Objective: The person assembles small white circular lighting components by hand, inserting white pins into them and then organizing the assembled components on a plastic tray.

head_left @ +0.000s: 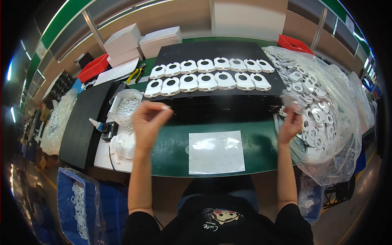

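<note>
Stretching wide, the green table (261,147) bears a black slab (212,51) and a clear bag (347,136). Near the bag, the right hand (289,129), curled, grips a blurred pale plate (292,100); by the slab, the left hand (149,120), nearly closed, pinches a small white bit (165,107).

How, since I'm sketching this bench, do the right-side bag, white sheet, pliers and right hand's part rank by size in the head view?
1. Bag
2. Sheet
3. Part and pliers: too alike to rank; the part is blurred.
</note>
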`<state>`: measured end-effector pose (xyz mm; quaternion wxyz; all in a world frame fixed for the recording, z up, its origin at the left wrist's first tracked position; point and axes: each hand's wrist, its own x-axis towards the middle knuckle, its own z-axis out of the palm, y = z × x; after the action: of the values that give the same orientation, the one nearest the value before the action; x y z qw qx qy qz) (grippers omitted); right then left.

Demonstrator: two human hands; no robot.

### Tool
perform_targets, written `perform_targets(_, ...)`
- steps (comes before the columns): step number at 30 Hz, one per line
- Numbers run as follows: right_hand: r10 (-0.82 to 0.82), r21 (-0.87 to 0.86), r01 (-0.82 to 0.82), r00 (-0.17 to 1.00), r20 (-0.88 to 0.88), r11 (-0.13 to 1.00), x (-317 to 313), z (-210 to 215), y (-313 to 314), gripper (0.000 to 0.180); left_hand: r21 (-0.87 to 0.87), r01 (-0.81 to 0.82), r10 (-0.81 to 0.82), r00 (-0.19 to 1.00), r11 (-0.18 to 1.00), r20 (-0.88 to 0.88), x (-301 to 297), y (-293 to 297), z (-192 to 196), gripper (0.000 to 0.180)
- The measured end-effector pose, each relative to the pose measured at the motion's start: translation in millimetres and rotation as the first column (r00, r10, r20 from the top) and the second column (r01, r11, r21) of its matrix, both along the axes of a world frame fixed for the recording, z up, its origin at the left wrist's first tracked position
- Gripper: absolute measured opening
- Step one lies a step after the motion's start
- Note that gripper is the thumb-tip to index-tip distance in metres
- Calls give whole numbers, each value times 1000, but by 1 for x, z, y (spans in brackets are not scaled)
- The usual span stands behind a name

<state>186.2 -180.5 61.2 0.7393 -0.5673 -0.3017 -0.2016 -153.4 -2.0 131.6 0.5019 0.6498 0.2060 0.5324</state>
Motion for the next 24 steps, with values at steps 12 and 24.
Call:
perform_targets(12,608,-603,-654,724,-325,456,-91,-43,26,10,-472,462,-425,885,751,192,122,-1,-90,23)
perform_targets(24,668,-728,-456,744,4,512,-81,-44,33,8,-580,536,-423,843,613,332,133,6,-115,22)
